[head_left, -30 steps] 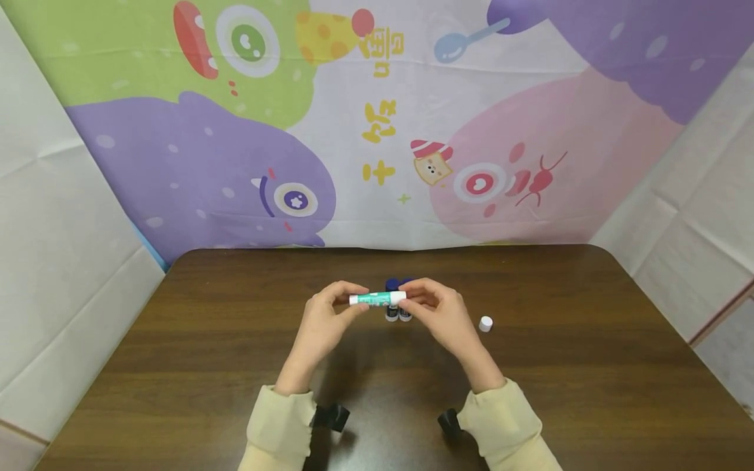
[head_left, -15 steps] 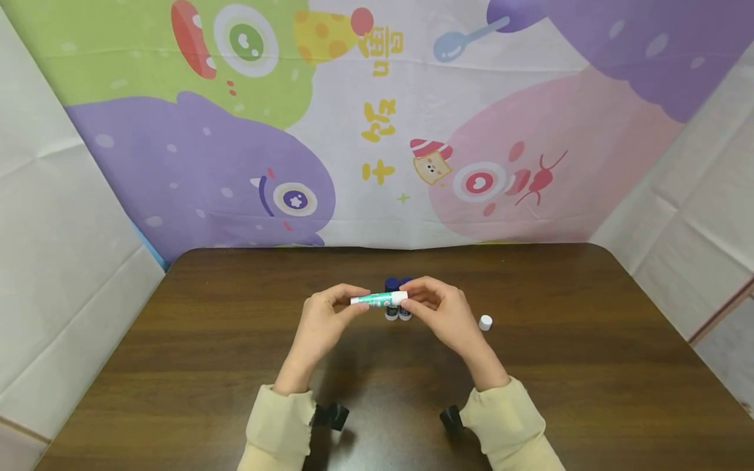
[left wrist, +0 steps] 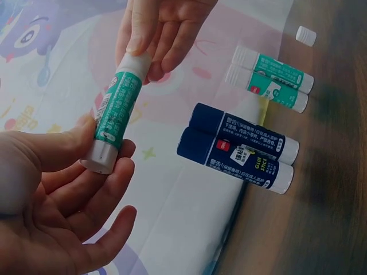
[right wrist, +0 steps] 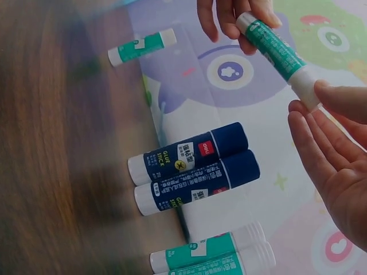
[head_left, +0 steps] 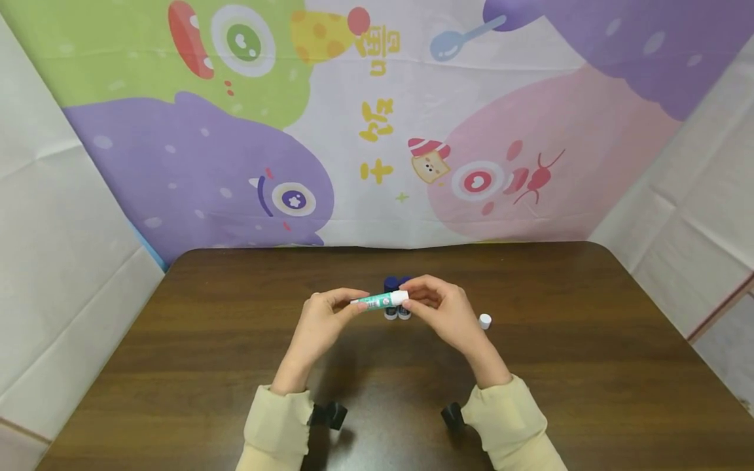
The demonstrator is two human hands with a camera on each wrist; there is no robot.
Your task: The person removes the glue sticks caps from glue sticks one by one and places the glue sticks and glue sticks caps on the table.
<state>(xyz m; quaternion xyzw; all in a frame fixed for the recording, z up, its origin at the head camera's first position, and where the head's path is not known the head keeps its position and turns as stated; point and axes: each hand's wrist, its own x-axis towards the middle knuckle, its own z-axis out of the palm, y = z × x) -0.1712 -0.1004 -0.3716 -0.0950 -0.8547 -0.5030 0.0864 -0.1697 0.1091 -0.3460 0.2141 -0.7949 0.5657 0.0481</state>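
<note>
A green glue stick (head_left: 379,301) with white ends is held up between both hands, over the far middle of the table. My left hand (head_left: 321,324) pinches its white base between thumb and fingers. At the opposite white end, my right hand (head_left: 442,313) pinches with thumb and fingers. Behind the held stick, two navy glue sticks (left wrist: 238,149) stand side by side, partly hidden in the head view. Two more green glue sticks (left wrist: 272,80) stand close together in the left wrist view. The right wrist view also shows a separate green glue stick (right wrist: 142,47).
A small white cap (head_left: 485,321) rests on the brown wooden table (head_left: 194,353), right of my right hand. Behind the table's far edge hangs a cartoon-printed cloth (head_left: 377,216). Pale cloth panels (head_left: 65,216) flank both sides.
The glue stick has tilted slightly, its left end lower, as my left hand dipped a little. Both hands keep their hold on it.
</note>
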